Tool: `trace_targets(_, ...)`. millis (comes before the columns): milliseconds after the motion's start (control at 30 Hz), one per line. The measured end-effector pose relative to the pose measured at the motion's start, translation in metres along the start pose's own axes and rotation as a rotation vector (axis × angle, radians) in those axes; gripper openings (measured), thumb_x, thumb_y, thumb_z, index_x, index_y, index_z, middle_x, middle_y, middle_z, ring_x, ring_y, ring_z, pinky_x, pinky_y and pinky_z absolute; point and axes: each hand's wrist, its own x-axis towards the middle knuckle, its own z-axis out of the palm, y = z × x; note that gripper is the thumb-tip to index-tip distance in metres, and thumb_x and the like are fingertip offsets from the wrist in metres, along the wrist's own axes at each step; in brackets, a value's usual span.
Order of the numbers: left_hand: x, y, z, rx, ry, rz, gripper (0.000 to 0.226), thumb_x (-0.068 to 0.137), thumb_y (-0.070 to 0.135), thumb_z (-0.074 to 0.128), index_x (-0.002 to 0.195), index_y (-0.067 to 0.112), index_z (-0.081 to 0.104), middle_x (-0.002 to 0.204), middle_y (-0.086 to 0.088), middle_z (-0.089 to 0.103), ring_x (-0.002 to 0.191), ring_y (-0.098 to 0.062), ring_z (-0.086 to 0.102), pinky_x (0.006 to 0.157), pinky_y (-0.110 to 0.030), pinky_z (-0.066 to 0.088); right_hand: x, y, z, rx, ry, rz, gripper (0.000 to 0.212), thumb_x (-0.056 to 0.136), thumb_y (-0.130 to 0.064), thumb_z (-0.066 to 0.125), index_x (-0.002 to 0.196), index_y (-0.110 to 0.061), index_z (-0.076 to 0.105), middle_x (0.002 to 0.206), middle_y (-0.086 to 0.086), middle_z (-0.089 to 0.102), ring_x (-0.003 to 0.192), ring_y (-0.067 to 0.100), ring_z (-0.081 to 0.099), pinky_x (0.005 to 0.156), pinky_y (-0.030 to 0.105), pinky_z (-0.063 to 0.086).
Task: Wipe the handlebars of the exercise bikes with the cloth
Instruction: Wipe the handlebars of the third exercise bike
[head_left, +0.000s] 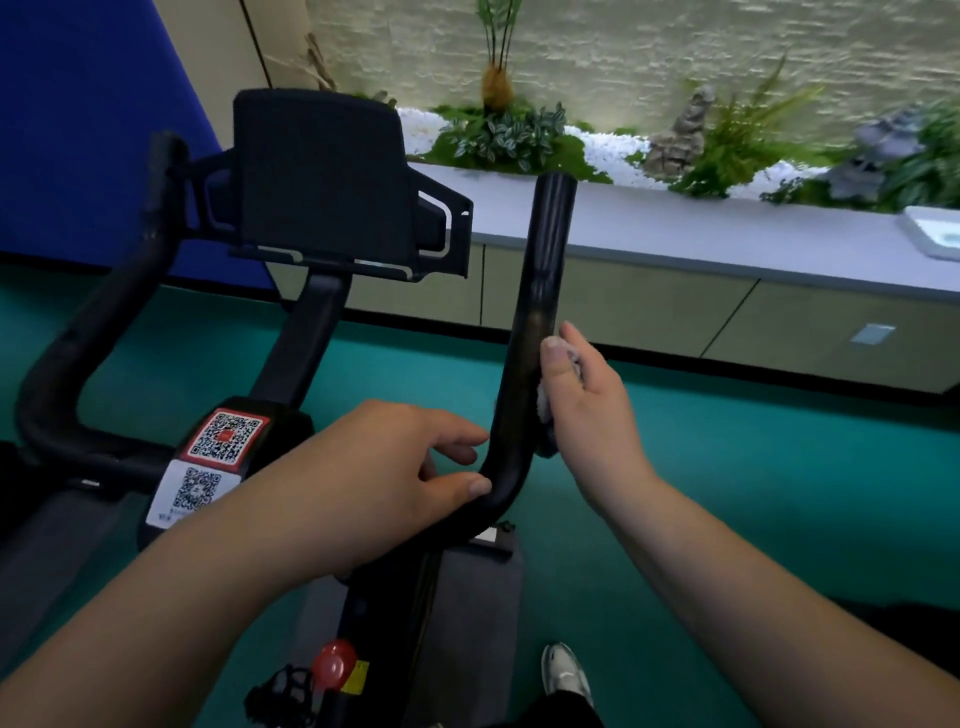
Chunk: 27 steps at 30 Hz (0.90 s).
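We see the right hand (587, 410) pressing a white cloth (551, 402) against the glossy black tubular handlebar (535, 332) at frame centre; the left hand (384, 467) grips its bend.

Teal floor (727, 519), planted stone-wall ledge (727, 228)
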Motion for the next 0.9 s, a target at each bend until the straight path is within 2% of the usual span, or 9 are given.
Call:
trace_targets(100, -0.007, -0.008, 0.000, 0.013, 0.001, 0.033, 0.043, 0.081, 0.048, 0.063, 0.123, 0.042, 0.056, 0.101, 0.032, 0.061, 0.086, 0.010, 0.058, 0.080, -0.015, 0.047, -0.037, 0.010, 0.007, 0.055, 0.001, 0.004, 0.019, 0.098, -0.022, 0.045, 0.117, -0.024, 0.041, 0.053, -0.008, 0.044, 0.055, 0.003, 0.052, 0.068, 0.029, 0.051)
trace_targets(133, -0.009, -0.010, -0.001, 0.016, 0.004, 0.048, 0.043, 0.081, 0.047, 0.064, 0.122, 0.041, 0.057, 0.099, 0.032, 0.062, 0.085, 0.011, 0.058, 0.078, -0.013, 0.047, -0.053, 0.012, 0.009, 0.061, 0.008, 0.004, 0.029, 0.098, -0.022, 0.046, 0.126, -0.025, 0.042, 0.059, -0.010, 0.048, 0.055, -0.003, 0.050, 0.055, 0.010, 0.029)
trace_targets(267, -0.019, -0.018, -0.003, 0.012, 0.015, 0.096, 0.041, 0.080, 0.044, 0.066, 0.120, 0.039, 0.060, 0.099, 0.029, 0.063, 0.087, 0.015, 0.056, 0.078, -0.008, 0.045, -0.078, 0.016, 0.017, 0.036, 0.072, 0.037, 0.052, 0.096, -0.024, 0.049, 0.145, -0.012, 0.034, 0.094, -0.008, 0.061, 0.079, -0.009, 0.054, 0.077, -0.001, 0.041)
trace_targets(433, -0.038, -0.033, -0.011, 0.067, 0.087, 0.102, 0.038, 0.080, 0.044, 0.065, 0.117, 0.039, 0.061, 0.101, 0.029, 0.063, 0.088, 0.014, 0.053, 0.081, -0.012, 0.043, -0.057, 0.001, 0.020, 0.086, 0.195, 0.033, 0.051, 0.099, -0.023, 0.046, 0.146, -0.008, 0.032, 0.063, -0.012, 0.056, 0.043, -0.004, 0.048, 0.050, 0.006, 0.039)
trace_targets(500, -0.045, -0.038, -0.012, 0.115, 0.135, 0.088, 0.037, 0.082, 0.043, 0.064, 0.118, 0.038, 0.061, 0.105, 0.027, 0.062, 0.087, 0.012, 0.050, 0.081, -0.013, 0.038, -0.061, 0.004, 0.020, 0.052, 0.205, 0.009, 0.052, 0.098, -0.025, 0.047, 0.145, -0.006, 0.034, 0.094, -0.020, 0.052, 0.067, -0.021, 0.056, 0.058, -0.006, 0.033)
trace_targets(533, -0.048, -0.040, -0.012, 0.131, 0.163, 0.084, 0.037, 0.082, 0.043, 0.064, 0.118, 0.037, 0.061, 0.106, 0.026, 0.062, 0.091, 0.010, 0.050, 0.084, -0.015, 0.037, -0.068, 0.006, 0.020, 0.043, 0.202, 0.017, 0.052, 0.098, -0.026, 0.048, 0.144, -0.006, 0.035, 0.107, -0.015, 0.053, 0.108, -0.014, 0.028, 0.064, -0.009, 0.030)
trace_targets(567, -0.051, -0.041, -0.011, 0.137, 0.188, 0.079, 0.037, 0.082, 0.042, 0.064, 0.118, 0.035, 0.062, 0.106, 0.025, 0.062, 0.097, 0.007, 0.050, 0.088, -0.018, 0.038, -0.078, 0.010, 0.022, 0.031, 0.197, 0.033, 0.053, 0.097, -0.027, 0.049, 0.145, -0.008, 0.035, 0.121, -0.010, 0.054, 0.085, -0.022, 0.033, 0.070, -0.010, 0.029)
trace_targets(633, -0.054, -0.043, -0.008, 0.129, 0.214, 0.065, 0.037, 0.082, 0.041, 0.064, 0.118, 0.033, 0.063, 0.106, 0.022, 0.061, 0.106, -0.001, 0.051, 0.092, -0.021, 0.038, -0.099, 0.019, 0.031, 0.010, 0.170, 0.068, 0.053, 0.095, -0.027, 0.052, 0.143, -0.008, 0.038, 0.132, -0.005, 0.051, 0.117, -0.001, 0.047, 0.083, -0.004, 0.032)
trace_targets(900, -0.065, -0.041, 0.006, 0.130, 0.255, 0.025, 0.037, 0.083, 0.040, 0.061, 0.119, 0.030, 0.062, 0.110, 0.016, 0.061, 0.108, -0.005, 0.049, 0.093, -0.026, 0.041, -0.098, 0.022, 0.027, -0.033, 0.077, 0.078, 0.071, 0.088, -0.032, 0.062, 0.148, -0.014, 0.029, 0.145, -0.001, 0.045, 0.128, 0.007, 0.047, 0.111, 0.033, 0.036)
